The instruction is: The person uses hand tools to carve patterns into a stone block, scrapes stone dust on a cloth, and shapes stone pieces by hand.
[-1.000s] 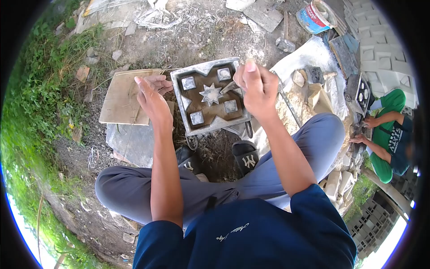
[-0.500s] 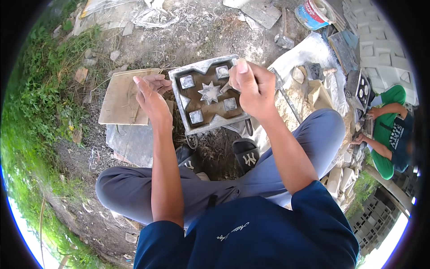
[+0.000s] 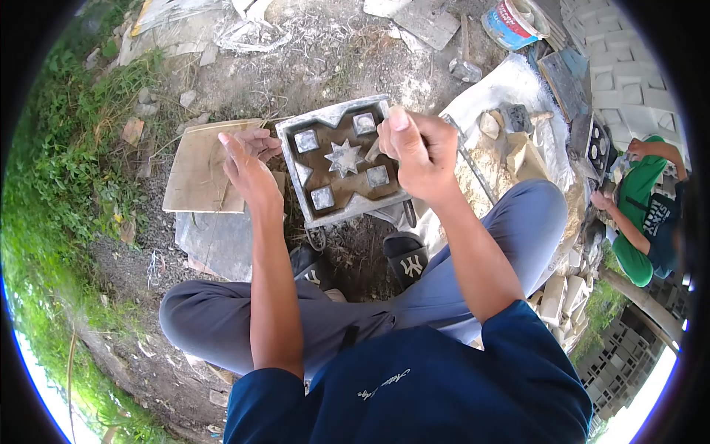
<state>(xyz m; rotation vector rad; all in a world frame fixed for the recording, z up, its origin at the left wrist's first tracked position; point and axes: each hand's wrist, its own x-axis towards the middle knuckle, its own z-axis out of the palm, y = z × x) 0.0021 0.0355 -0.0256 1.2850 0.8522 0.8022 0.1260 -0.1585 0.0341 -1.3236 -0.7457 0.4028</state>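
A square metal mould (image 3: 338, 209) is in front of me, above my sandals. Inside it stand several raised square blocks and an eight-pointed star (image 3: 344, 158) at the centre; its bottom is brown. My left hand (image 3: 251, 166) is at the mould's left side with fingers stretched out and no object seen in it; whether the fingertips touch the rim I cannot tell. Over the mould's right edge, my right hand (image 3: 421, 152) is closed, thumb uppermost. A short tan stub shows below its fingers, too little to name. Part of the right rim is hidden behind this hand.
A wooden board (image 3: 203, 174) lies left of the mould, over a grey slab (image 3: 214, 240). Pale powder with stone pieces covers a white sack (image 3: 495, 89) on the right. A hammer (image 3: 464, 70) and a paint bucket (image 3: 514, 26) lie beyond. Another person (image 3: 640, 214) works at far right.
My hands and the mould stay almost where they were, with a slight shift of the view. The other person's upper hand has lifted away from the work at far right.
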